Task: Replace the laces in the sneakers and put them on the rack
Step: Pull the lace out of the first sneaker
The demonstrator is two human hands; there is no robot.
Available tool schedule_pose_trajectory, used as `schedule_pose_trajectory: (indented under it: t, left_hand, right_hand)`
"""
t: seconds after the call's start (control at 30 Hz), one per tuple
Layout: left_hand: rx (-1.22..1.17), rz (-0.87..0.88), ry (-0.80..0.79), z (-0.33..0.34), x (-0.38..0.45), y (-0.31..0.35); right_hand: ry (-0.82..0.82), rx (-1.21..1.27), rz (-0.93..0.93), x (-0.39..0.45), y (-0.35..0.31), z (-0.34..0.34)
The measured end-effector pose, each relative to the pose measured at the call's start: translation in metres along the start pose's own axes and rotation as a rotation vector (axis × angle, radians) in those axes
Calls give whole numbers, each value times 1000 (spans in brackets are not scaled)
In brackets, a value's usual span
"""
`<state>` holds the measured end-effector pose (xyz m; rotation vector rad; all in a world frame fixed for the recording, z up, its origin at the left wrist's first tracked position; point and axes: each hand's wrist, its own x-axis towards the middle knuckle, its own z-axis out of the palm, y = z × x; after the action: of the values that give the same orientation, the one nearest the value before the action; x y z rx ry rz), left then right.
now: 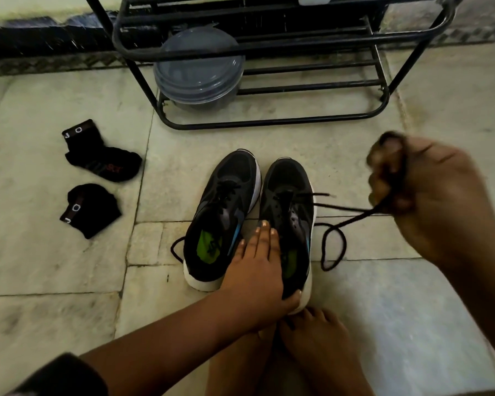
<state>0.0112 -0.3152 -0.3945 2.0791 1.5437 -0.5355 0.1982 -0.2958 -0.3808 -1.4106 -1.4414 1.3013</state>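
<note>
Two black sneakers sit side by side on the tiled floor [355,310], toes toward the black metal shoe rack [269,121]; left hand [255,270] rests on the right sneaker [290,201], fingers straight along its inner side and thumb round the heel, while the left sneaker [226,201] is untouched, green insole visible. Right hand [429,195], blurred, is raised to the right with fingers curled round a black lace [340,224] that runs from the right sneaker's eyelets and loops on the floor. Two black socks [100,155] lie well left, a lidded grey plastic container [199,67] stands on the rack's bottom shelf, and bare feet [312,347] are just behind the sneakers.
</note>
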Motion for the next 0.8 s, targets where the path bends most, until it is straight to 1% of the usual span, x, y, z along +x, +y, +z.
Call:
schedule_pose_trajectory:
  t: [0.03,0.07,0.1,0.13,0.17,0.2,0.23,0.3,0.33,0.37,0.47,0.53,0.7,0.8]
  left_hand:
    - [0,-1,-4,0,0,0]
    - [-3,-1,-15,-1,0,0]
    - [-5,3,-17,-1,2,1]
    - [-10,8,-16,-1,2,1]
    - [-15,14,-12,-1,2,1]
    - [-17,19,-10,-1,2,0]
    - [-21,25,-3,0,2,0]
    - [-23,34,12,1,1,-1]
    - [-19,35,16,1,1,-1]
    - [-15,36,15,1,1,-1]
    - [4,37,-3,-1,1,-1]
    - [13,41,7,-1,0,-1]
    - [17,40,9,0,0,-1]
    - [15,31,7,0,1,0]
  right_hand:
    - [6,-109,34,8,4,-5]
    - [14,-150,88,21,-5,-9]
    - [-11,-197,106,36,-15,-12]
    - [-65,-314,154,42,-30,-14]
    - [-86,-420,155,55,-42,-20]
    - [-116,-585,186,44,-27,-4]
    - [-65,-671,144,45,-36,-1]
    - [-93,-811,9,44,-28,16]
    - [-87,-834,-18,51,-31,18]
    - [-114,-851,-17,60,-34,20]
    - [-216,-887,42,74,-29,35]
    - [-210,-894,40,78,-21,42]
    - [-209,-751,54,75,-18,39]
    - [-212,-712,26,67,-20,36]
